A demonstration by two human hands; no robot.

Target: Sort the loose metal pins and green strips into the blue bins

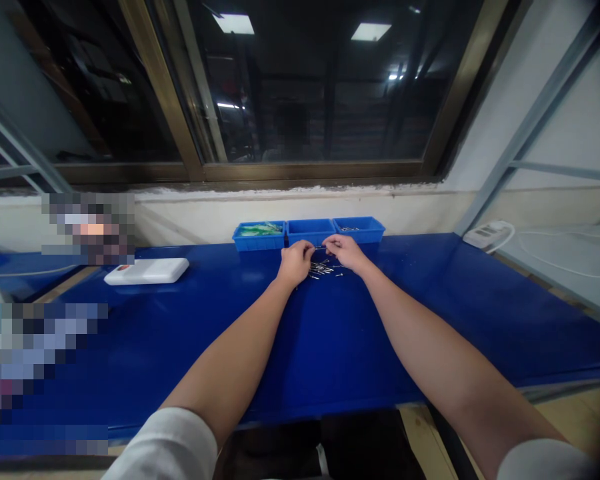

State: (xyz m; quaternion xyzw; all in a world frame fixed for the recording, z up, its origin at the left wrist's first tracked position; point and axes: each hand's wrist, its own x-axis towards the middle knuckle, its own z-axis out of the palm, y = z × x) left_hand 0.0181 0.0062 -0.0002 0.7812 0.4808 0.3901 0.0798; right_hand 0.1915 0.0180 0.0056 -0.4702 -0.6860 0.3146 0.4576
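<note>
Both my arms reach far out over a blue table point(330, 333). My left hand point(295, 260) and my right hand point(347, 251) meet above a small heap of thin metal pins point(323, 269). Their fingertips pinch what looks like one small metal piece point(321, 249) between them, too small to make out. Just behind the hands stand three blue bins in a row: the left bin point(259, 237) holds green and white items, the middle bin point(311, 231) looks dark inside, the right bin point(359, 229) holds a few small metal parts.
A white flat box point(147, 271) lies on the table to the left. A white power strip point(489, 235) with a cable sits at the right past the table's end. A window and grey frame bars stand behind.
</note>
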